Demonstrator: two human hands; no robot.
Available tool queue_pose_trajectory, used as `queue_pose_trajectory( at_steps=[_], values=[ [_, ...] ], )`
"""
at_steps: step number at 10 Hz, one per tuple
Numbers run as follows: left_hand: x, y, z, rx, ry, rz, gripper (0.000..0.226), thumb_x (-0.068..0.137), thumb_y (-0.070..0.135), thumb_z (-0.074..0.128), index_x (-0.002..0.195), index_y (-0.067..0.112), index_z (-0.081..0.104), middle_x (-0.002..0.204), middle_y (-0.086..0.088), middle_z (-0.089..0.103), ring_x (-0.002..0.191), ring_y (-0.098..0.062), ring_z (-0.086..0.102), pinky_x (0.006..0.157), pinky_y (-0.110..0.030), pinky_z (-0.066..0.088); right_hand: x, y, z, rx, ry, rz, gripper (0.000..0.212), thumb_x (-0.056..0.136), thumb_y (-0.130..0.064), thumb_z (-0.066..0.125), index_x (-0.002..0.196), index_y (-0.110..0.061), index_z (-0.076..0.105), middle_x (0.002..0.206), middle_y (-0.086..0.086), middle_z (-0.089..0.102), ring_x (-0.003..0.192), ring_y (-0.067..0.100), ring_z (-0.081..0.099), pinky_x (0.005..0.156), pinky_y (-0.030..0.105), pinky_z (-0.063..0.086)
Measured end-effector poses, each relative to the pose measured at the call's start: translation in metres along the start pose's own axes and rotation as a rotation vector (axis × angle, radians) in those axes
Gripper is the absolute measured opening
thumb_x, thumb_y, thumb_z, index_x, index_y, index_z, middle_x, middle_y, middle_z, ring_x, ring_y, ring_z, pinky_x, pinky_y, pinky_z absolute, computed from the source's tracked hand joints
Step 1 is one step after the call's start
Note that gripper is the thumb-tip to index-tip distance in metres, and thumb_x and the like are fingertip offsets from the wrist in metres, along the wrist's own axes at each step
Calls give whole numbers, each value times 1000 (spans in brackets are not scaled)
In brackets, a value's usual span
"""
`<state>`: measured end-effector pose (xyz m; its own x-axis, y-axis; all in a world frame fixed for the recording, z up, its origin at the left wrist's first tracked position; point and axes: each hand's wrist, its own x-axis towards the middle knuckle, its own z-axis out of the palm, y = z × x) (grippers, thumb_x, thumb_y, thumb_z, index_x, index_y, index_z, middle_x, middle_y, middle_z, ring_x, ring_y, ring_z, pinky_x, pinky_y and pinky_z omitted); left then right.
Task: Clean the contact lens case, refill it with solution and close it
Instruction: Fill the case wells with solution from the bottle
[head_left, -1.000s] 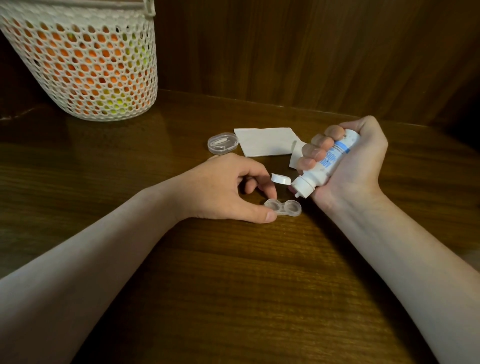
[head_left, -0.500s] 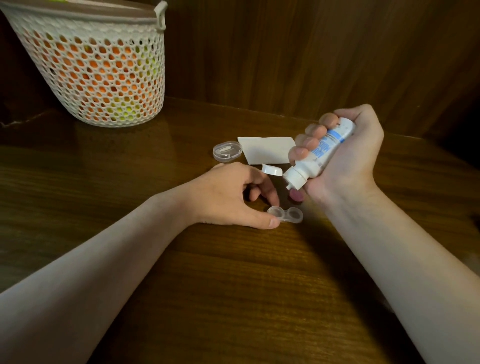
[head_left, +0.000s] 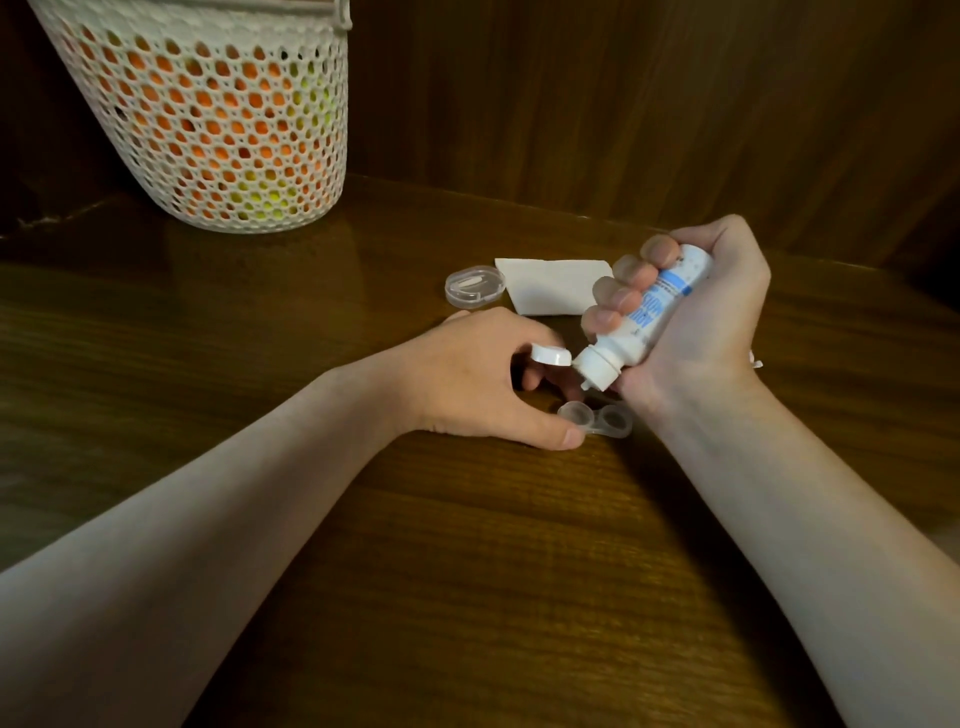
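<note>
A clear two-well contact lens case (head_left: 597, 420) lies open on the wooden table (head_left: 467, 571). My left hand (head_left: 478, 379) pinches its left well between thumb and fingers. My right hand (head_left: 696, 322) grips a small white solution bottle (head_left: 644, 322) with blue print, tilted nozzle-down just above the case. The bottle's white flip cap (head_left: 551, 355) hangs open at the nozzle. Whether liquid is coming out cannot be seen.
A clear round lid (head_left: 475, 286) and a white folded tissue (head_left: 550, 286) lie behind my hands. A white mesh basket (head_left: 208, 114) with orange and yellow contents stands at the back left. A dark wooden wall (head_left: 623, 93) closes the back.
The bottle has tipped and come down closer over the case's wells. My left hand keeps its hold on the case. The camera has shifted slightly.
</note>
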<state>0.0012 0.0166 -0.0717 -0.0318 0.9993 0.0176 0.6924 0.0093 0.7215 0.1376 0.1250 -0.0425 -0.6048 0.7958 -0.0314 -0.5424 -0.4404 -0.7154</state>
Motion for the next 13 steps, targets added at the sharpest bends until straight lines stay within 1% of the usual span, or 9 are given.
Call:
queue_pose_trajectory(
  at_steps=[1, 2, 3, 5, 7, 8, 10, 12, 13],
  values=[
    [1, -2, 0, 7, 3, 0, 28, 83, 46, 88, 94, 29, 69, 86, 10, 61, 70, 2, 54, 57, -15, 43, 0, 0, 1, -19, -10, 1, 34, 90, -26, 52, 57, -19, 52, 57, -3, 46, 47, 10, 41, 46, 22, 40],
    [2, -5, 0, 22, 5, 12, 27, 82, 48, 88, 92, 32, 69, 86, 11, 61, 70, 3, 55, 57, -14, 43, 1, 1, 0, -28, -10, -4, 35, 91, -26, 51, 56, -19, 52, 57, -4, 46, 46, 10, 41, 46, 22, 40],
    [2, -6, 0, 9, 5, 13, 27, 82, 48, 88, 91, 30, 70, 84, 11, 59, 69, 3, 54, 56, -14, 42, 1, 0, 0, -12, -18, 3, 35, 91, -26, 50, 57, -18, 51, 56, -4, 45, 46, 10, 41, 46, 22, 39],
    [2, -6, -1, 6, -4, 5, 31, 83, 49, 87, 101, 27, 75, 86, 9, 59, 72, -1, 54, 59, -19, 43, 2, -2, -1, -11, -24, -2, 36, 91, -25, 50, 56, -19, 51, 55, -3, 45, 45, 11, 41, 46, 22, 40],
    [2, -6, 0, 0, -7, 2, 29, 83, 48, 88, 99, 28, 74, 87, 8, 60, 72, -1, 54, 59, -17, 43, 3, -2, -1, -13, -38, -2, 35, 91, -26, 51, 56, -18, 52, 55, -3, 46, 45, 11, 42, 46, 22, 41],
    [2, -5, -1, 9, -12, 6, 30, 83, 48, 87, 99, 26, 73, 90, 3, 62, 75, -6, 55, 63, -27, 45, 3, -2, -1, -13, -46, -2, 35, 91, -27, 51, 57, -18, 52, 55, -3, 46, 45, 11, 43, 47, 22, 41],
    [2, -5, -1, 16, -15, 4, 32, 84, 48, 87, 99, 24, 72, 92, 1, 64, 73, -3, 54, 59, -18, 43, 2, -1, 0, -12, -45, -3, 37, 91, -27, 51, 55, -18, 53, 54, -3, 46, 45, 11, 42, 46, 21, 41],
    [1, -4, -1, 16, -16, 9, 32, 84, 47, 87, 100, 23, 72, 94, -2, 65, 76, -6, 55, 64, -26, 45, 2, -2, 0, -11, -39, 5, 37, 91, -27, 51, 55, -19, 52, 54, -4, 46, 45, 11, 42, 46, 22, 40],
    [1, -3, -2, 24, -17, 5, 36, 84, 46, 87, 102, 19, 72, 95, -3, 65, 76, -7, 55, 64, -26, 44, 2, -2, 0, -6, -36, 5, 37, 91, -26, 51, 55, -19, 52, 54, -4, 45, 45, 11, 41, 46, 22, 40]
  ],
)
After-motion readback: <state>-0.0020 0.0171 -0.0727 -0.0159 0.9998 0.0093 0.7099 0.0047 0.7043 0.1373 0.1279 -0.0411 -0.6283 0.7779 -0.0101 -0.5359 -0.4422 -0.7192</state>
